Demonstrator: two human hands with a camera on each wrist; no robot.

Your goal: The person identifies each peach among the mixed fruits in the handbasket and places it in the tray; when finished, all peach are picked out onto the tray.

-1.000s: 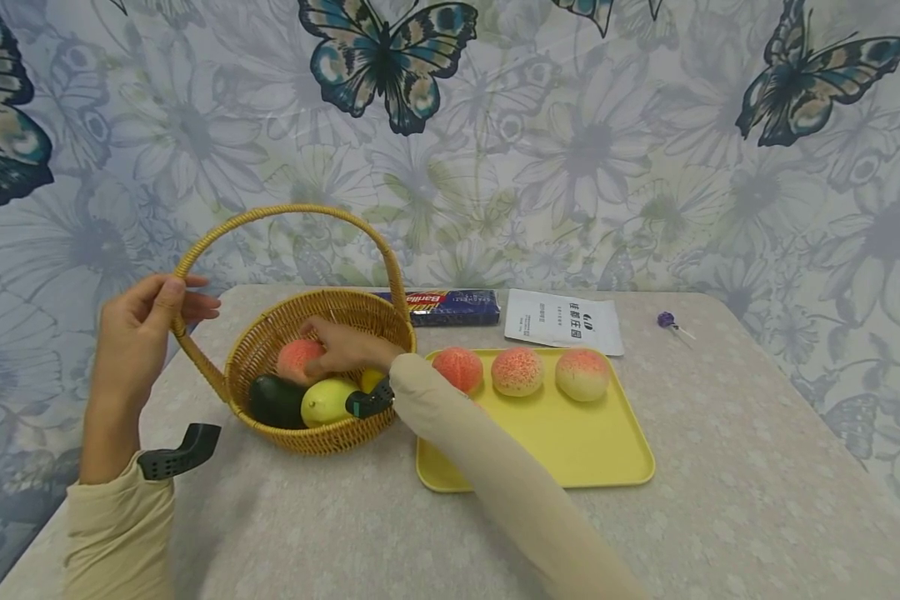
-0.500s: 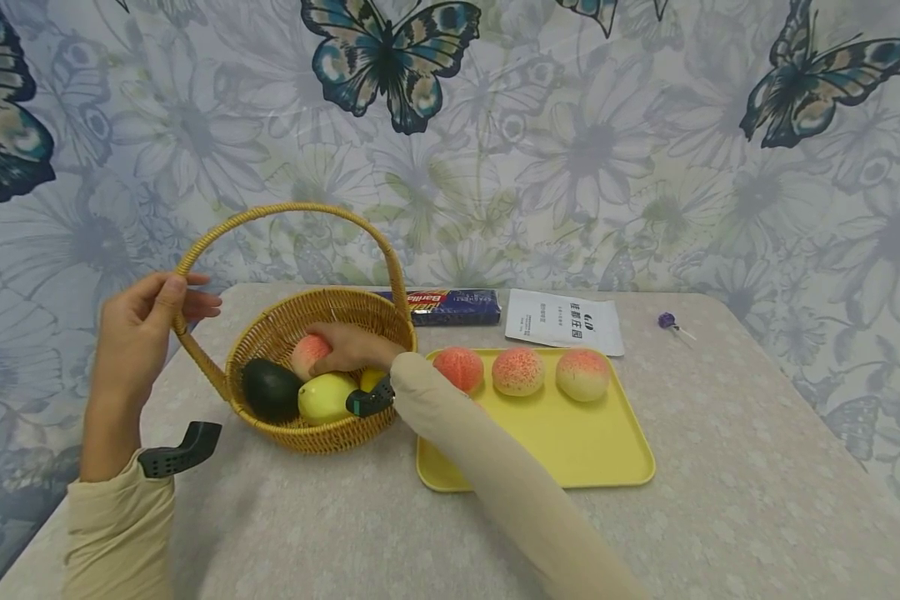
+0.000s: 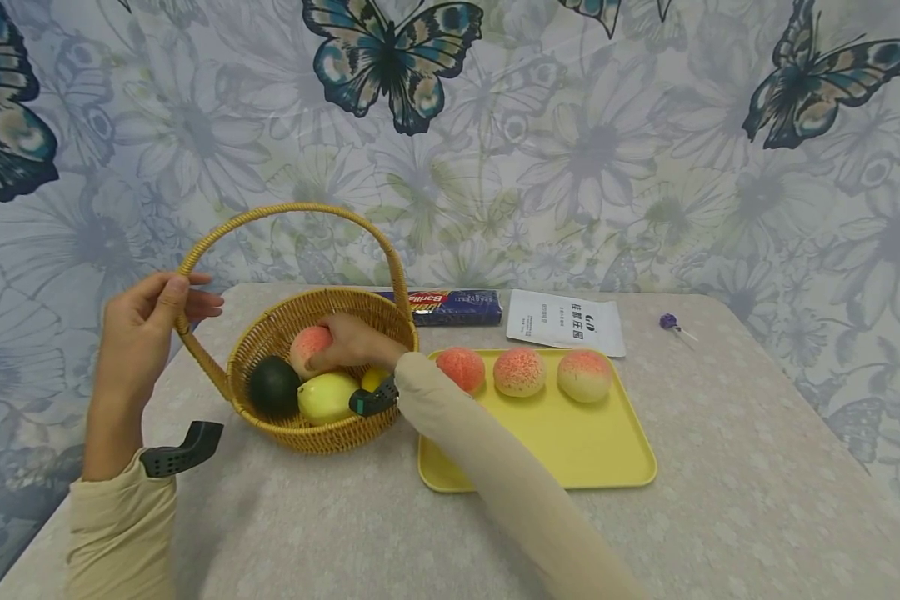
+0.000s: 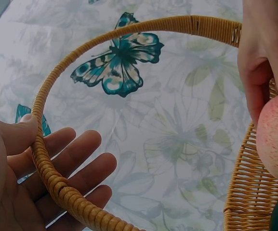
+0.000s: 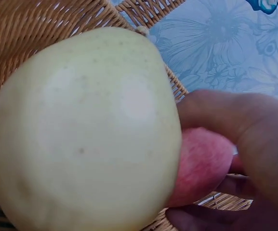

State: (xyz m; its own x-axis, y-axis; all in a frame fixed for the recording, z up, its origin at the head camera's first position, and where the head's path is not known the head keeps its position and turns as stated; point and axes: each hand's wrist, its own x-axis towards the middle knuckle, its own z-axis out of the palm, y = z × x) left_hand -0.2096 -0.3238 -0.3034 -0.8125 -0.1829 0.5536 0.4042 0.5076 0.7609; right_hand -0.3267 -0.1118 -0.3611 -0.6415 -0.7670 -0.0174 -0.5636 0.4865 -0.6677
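A wicker basket (image 3: 311, 440) with a tall arched handle (image 3: 292, 208) stands at the left of the table. My left hand (image 3: 138, 333) holds the left side of the handle, thumb in front and fingers loosely behind it. Inside the basket my right hand (image 3: 356, 343) grips a pink-and-cream peach (image 3: 309, 350); the right wrist view shows the thumb and fingers around this peach (image 5: 204, 166). A dark green, avocado-like fruit (image 3: 273, 387) and a pale yellow-green fruit (image 3: 326, 400) lie in front of it. Another yellow fruit (image 3: 373, 379) is partly hidden by my right wrist.
Right of the basket, a yellow tray (image 3: 570, 454) carries peaches in a row along its back, including a speckled peach (image 3: 520, 372). Behind are a blue Barilla spaghetti box (image 3: 457, 308) and a white packet (image 3: 566, 323). A purple lollipop (image 3: 669, 322) lies farther right.
The peach under my right hand has shifted a little back and to the right inside the basket. The dark green fruit has turned and shifted. My left hand stays on the handle.
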